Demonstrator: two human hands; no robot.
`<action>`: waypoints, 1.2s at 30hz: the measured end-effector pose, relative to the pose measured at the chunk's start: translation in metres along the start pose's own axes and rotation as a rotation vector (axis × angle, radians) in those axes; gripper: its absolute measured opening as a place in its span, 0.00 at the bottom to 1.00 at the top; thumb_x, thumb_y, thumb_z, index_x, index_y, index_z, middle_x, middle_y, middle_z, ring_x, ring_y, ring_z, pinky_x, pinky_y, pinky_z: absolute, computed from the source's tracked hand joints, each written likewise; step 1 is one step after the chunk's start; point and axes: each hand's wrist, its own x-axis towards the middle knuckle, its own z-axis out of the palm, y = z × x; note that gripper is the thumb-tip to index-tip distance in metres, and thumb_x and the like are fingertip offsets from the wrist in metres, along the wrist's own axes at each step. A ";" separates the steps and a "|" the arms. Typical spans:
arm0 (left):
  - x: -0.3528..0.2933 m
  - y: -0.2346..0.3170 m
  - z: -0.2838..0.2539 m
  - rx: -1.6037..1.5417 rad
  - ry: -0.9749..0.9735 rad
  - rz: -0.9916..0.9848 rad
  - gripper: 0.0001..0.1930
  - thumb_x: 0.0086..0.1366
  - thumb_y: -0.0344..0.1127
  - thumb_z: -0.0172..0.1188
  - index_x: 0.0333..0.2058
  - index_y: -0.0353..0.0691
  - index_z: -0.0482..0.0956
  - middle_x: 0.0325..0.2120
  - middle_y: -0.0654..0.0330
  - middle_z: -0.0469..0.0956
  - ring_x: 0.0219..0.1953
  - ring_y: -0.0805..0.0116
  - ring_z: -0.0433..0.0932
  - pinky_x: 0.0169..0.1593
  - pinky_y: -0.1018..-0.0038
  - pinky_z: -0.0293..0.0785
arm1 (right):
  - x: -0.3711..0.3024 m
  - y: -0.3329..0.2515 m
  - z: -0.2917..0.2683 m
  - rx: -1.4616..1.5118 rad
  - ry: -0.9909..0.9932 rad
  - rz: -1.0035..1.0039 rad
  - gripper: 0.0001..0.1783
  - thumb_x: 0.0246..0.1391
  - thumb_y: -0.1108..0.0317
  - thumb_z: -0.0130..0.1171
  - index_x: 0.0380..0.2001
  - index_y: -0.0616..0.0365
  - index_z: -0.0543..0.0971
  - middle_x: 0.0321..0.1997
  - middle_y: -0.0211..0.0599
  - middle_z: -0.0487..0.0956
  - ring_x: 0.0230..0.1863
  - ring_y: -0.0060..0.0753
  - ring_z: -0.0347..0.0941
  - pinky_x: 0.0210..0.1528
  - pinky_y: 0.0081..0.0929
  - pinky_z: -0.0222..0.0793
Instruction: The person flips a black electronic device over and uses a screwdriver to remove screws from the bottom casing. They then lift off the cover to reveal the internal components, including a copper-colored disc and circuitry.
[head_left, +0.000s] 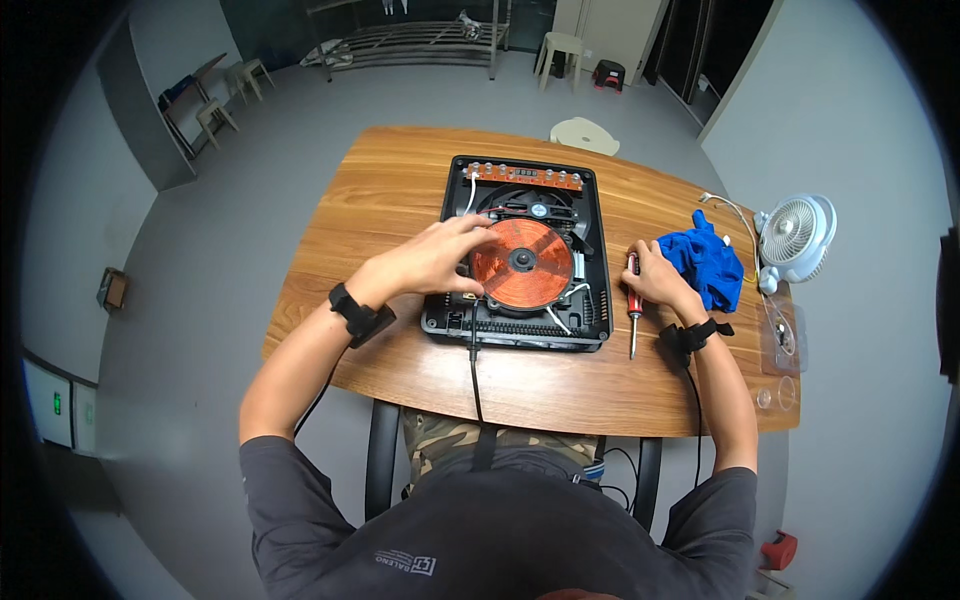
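An opened induction cooker (520, 336) lies on the table in front of me, its black casing showing the parts inside. A round copper coil (540, 285) sits in its middle. My left hand (430, 258) reaches over the casing's left side, thumb and fingers spread at the coil's left rim; whether they press on it I cannot tell. To the right of the casing, my right hand (655, 275) has its fingers closed round the red handle of a screwdriver (634, 312). Its metal shaft points toward me, close to the tabletop.
An orange circuit board (525, 177) runs along the casing's far edge. A black cable (477, 385) leaves its near side. On the right of the wooden table (340, 230) are a blue cloth (705, 262), a white fan (797, 238) and a clear plastic tray (785, 335). Stools stand farther off.
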 end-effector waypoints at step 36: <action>0.022 0.032 0.017 -0.187 -0.098 -0.133 0.65 0.42 0.42 0.84 0.75 0.46 0.50 0.72 0.42 0.48 0.73 0.37 0.56 0.73 0.54 0.64 | -0.004 -0.114 -0.010 0.436 0.061 -0.198 0.23 0.58 0.57 0.67 0.36 0.74 0.81 0.32 0.59 0.82 0.39 0.59 0.81 0.44 0.46 0.76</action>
